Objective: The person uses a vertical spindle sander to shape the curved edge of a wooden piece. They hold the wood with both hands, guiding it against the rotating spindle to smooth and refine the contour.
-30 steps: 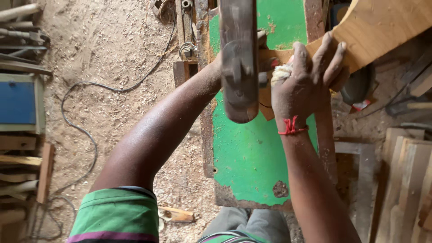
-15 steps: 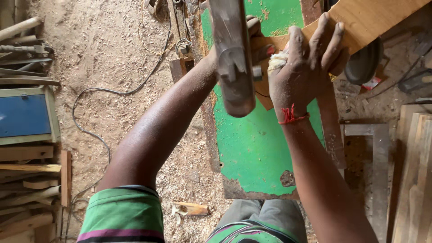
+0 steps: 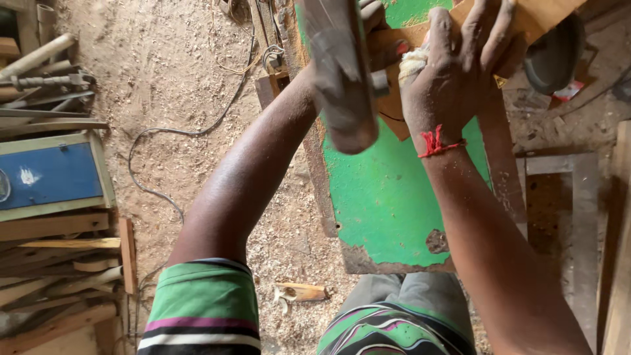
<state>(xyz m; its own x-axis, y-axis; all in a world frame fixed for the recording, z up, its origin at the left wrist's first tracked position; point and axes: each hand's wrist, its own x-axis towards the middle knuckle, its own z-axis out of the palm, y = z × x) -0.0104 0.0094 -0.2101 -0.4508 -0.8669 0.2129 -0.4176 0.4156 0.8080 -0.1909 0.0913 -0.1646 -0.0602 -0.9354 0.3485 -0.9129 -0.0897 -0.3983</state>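
Observation:
A light wooden board point(image 3: 540, 14) lies across the top of a green machine table point(image 3: 394, 197) with chipped paint. My right hand point(image 3: 453, 79) presses down on the board with its fingers spread; one finger has a white wrap and the wrist wears a red thread. My left hand point(image 3: 376, 14) reaches to the same board. Only its fingertips show, because a blurred grey machine part point(image 3: 338, 72) close to the camera hides the rest. The board's near edge point(image 3: 394, 112) juts out between my two wrists.
Sawdust covers the floor, with a black cable point(image 3: 164, 131) looping over it. A blue-fronted box point(image 3: 52, 174) and stacked timber stand at the left. A small wood offcut point(image 3: 299, 291) lies near my knees. At the right are a dark round disc point(image 3: 555, 56) and planks point(image 3: 618, 263).
Both hands and the board have shifted toward the far end of the green table. The grey machine part sits closer to my left wrist in the view.

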